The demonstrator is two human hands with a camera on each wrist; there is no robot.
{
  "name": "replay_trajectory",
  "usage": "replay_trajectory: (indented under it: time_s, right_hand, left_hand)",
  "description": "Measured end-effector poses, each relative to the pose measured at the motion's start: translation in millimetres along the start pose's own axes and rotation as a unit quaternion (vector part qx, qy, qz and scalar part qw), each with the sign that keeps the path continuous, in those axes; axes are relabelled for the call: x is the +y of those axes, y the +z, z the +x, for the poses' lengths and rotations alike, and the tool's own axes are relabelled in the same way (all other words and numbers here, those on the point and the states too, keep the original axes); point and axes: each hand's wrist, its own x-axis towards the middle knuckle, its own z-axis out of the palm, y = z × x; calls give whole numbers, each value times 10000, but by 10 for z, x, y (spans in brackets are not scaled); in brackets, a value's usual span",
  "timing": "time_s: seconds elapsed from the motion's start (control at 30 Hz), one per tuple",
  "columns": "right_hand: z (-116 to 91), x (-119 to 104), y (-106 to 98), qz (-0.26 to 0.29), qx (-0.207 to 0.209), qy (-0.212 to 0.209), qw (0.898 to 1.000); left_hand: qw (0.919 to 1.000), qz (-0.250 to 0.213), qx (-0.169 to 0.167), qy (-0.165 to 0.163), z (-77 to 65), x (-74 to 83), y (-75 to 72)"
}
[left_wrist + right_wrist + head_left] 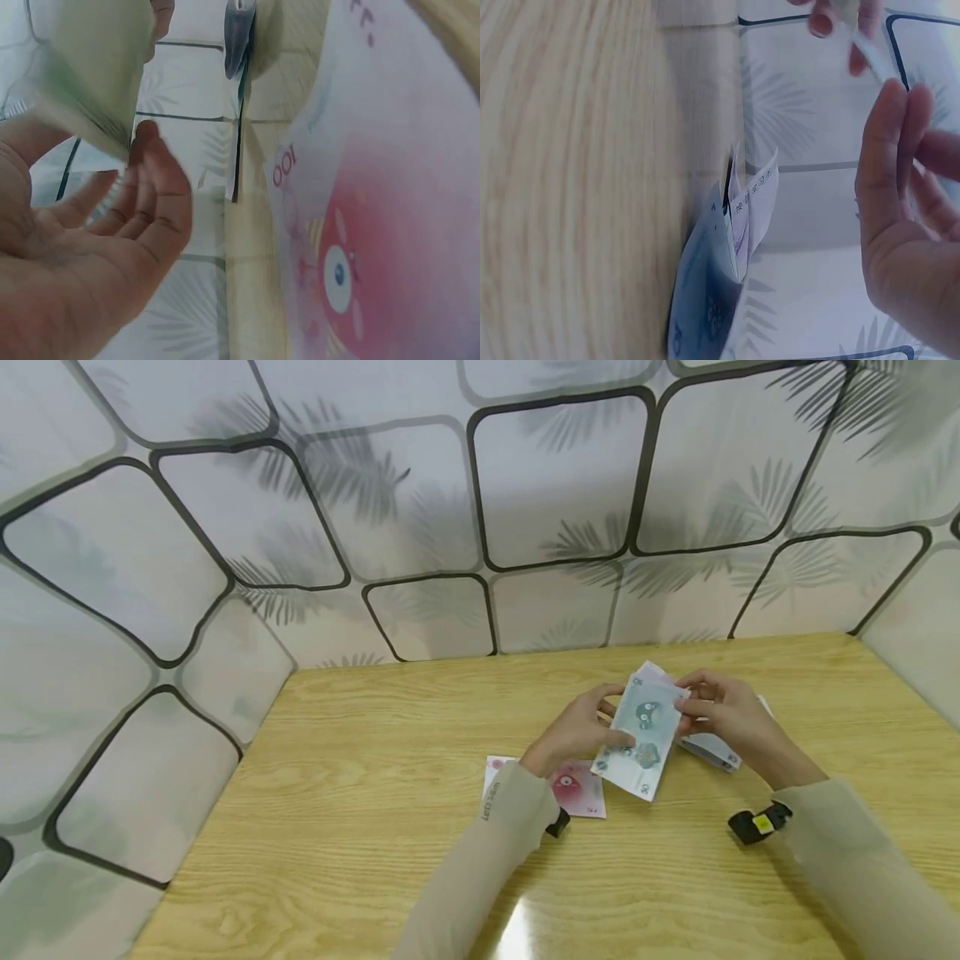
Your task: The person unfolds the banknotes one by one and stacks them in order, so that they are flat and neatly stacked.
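Note:
My left hand (572, 727) holds a stack of play banknotes (643, 731), with a green 50 note on top and a pinkish note showing behind its upper end. Fingers and thumb of that hand lie along the stack's left side. At the upper right edge of the notes, my right hand (726, 714) pinches a corner between thumb and fingertips. Below the left wrist, a pink 100 note (412, 202) lies on the table, partly hidden by the sleeve in the head view. Beneath the right hand sit more notes (709, 292), folded or bent, bluish outside with a purplish one inside.
The wooden table (360, 827) extends to both sides and toward the front. A pale patterned cloth (420, 510) with dark outlines and leaf prints stands behind it and at its sides. Black straps (759, 822) sit at both wrists.

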Motion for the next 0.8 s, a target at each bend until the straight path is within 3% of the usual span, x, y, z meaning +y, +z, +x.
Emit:
replay_trajectory:
  time_s: [0.07,0.17,0.3,0.57,0.7,0.8]
  right_hand:
    - [2,-2,1,178,81,2,9998]
    - [0,0,-6,873,150,71,9960]
    - [-10,12,-20,1541,221,230,9875]
    - [-23,39,-14,1264,140,401,9911]
    - [-22,44,-3,1081,141,399,9932]
    - [-16,45,8,1020,92,415,9939]
  left_hand:
    - [9999,-15,32,-163,-12,-16,-15]
    - [9993,-158,60,-322,-33,-36,-41]
    - [9971,-492,405,-425,-60,-55,-93]
    - [9826,-1241,1332,-375,-99,-96,-236]
    - [9732,-1406,1790,-338,-124,-124,-301]
    - [9704,-1409,1941,-280,-149,-138,-345]
